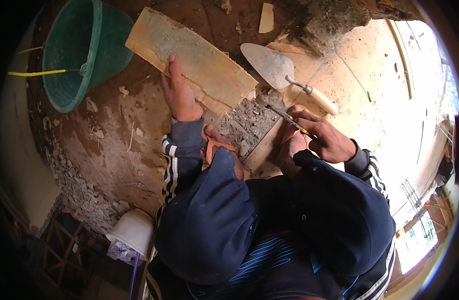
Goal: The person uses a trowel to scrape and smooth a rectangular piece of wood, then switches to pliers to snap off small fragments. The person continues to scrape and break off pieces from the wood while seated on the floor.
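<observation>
My left hand [183, 100] grips the near edge of a short wooden board [197, 62], with the thumb lying on its upper face. A grey, mortar-like smear covers part of that face. In my right hand [330, 141] is a slim dark tool [291, 120] with yellow marks, its thin end pointing up and left, close to the board's right end. The tool's exact kind cannot be made out. Just beyond it a pointed trowel [272, 65] with a wooden handle rests on the floor. Grey rubble [247, 125] lies between my sandalled feet, below the board.
A green bucket [89, 60] leans at the upper left, a yellow-sleeved wire on its side. Broken debris [92, 207] lines the left. Near my left knee stands a white rounded container [134, 230]. Rough broken masonry [334, 25] and wood scraps [266, 18] lie at the far side.
</observation>
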`<move>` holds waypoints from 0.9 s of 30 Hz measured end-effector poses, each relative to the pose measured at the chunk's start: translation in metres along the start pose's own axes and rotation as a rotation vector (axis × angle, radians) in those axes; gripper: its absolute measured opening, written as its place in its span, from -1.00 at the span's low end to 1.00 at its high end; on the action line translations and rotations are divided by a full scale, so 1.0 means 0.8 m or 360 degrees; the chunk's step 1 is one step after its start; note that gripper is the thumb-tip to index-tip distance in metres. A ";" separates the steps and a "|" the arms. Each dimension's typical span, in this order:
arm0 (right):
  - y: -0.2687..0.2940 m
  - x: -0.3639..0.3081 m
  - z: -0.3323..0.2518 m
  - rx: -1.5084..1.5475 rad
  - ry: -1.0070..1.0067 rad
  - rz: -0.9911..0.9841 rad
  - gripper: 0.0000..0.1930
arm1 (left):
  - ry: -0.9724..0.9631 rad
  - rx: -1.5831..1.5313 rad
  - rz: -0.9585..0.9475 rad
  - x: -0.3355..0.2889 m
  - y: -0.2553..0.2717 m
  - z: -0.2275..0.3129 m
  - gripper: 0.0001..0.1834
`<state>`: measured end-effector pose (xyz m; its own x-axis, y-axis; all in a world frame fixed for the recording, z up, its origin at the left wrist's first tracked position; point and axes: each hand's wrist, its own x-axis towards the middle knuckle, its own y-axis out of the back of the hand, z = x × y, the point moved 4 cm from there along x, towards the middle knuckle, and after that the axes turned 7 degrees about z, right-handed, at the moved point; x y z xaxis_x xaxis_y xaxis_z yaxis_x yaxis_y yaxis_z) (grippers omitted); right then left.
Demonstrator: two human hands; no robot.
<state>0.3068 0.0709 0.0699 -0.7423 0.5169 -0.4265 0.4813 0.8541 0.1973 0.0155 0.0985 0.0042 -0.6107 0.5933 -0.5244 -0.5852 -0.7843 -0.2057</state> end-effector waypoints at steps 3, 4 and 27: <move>0.001 -0.001 -0.001 0.0030 0.0052 0.0033 -0.53 | -0.0006 0.0071 0.0016 -0.003 -0.002 0.004 -0.40; 0.002 -0.001 -0.003 0.0034 0.0071 0.0098 -0.58 | -0.0013 0.0097 0.0033 -0.004 -0.002 0.004 -0.40; -0.007 -0.002 0.004 -0.0034 -0.0231 0.0301 -0.59 | -0.0024 0.0154 0.0028 -0.013 -0.004 -0.007 -0.34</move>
<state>0.3068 0.0656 0.0667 -0.5642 0.6551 -0.5026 0.5942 0.7448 0.3037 0.0265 0.0935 0.0057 -0.6287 0.5829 -0.5147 -0.6227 -0.7738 -0.1158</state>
